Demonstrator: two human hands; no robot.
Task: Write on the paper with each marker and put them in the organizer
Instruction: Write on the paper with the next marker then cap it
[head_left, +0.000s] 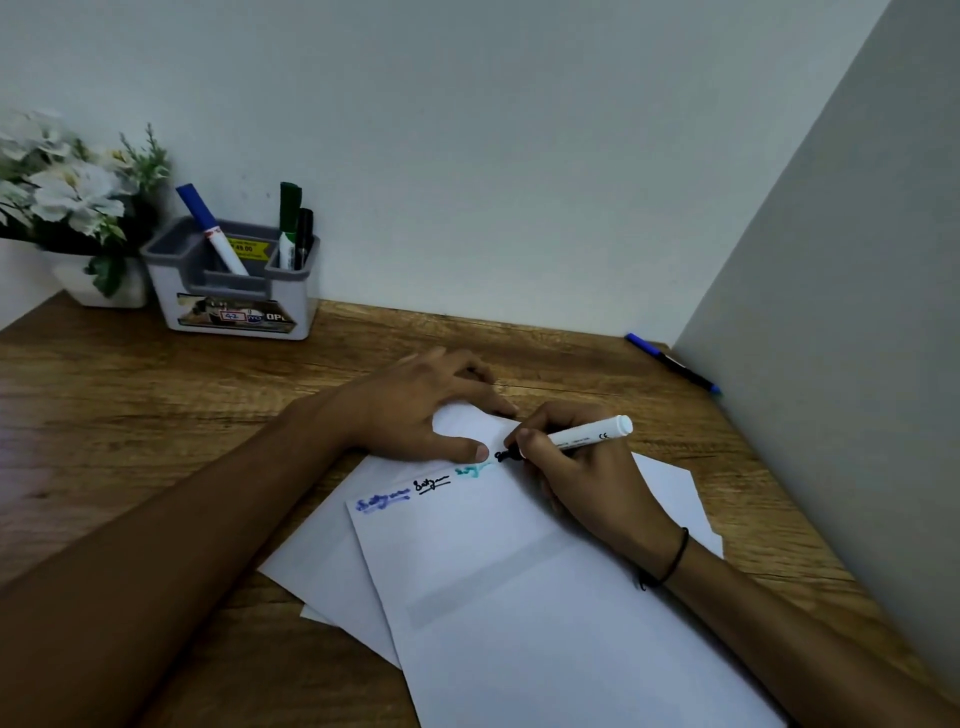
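Marker in use: a white-barrelled marker (582, 439) was clamped in my right hand (582, 478), fingers closed low on the barrel near the tip, which touched the paper (519, 571) at a fresh black mark.
Left hand: my left hand (421, 410) lay flat and spread on the far edge of the sheet, gripping nothing, pinning it down.
Paper: the top sheet sat askew on at least one other sheet on the tabletop (156, 415); blue, black and greenish words already ran along its upper edge.
Organizer: the grey and white organizer (234, 291) stood at the far left by the wall, well apart from my hands, with a blue-capped marker (208, 228) in its middle well and a green-capped marker (288, 223) and a black pen (304, 236) in its right well.
Stray marker: a blue marker (672, 364) lay on the tabletop at the far right wall.
Handling, marker: I judged it light, stiff and smooth; best held on the barrel, clear of the wet tip.
Handling, paper: thin, limp, apt to slide on the sheet beneath unless pressed.
Hidden: the nib and part of the new word were covered by my fingers; this marker's cap was not in view.
Hard to read: the written words and the organizer's labels were too blurred to make out.
Cut off: a potted flower arrangement (67, 197) ran off the left edge.
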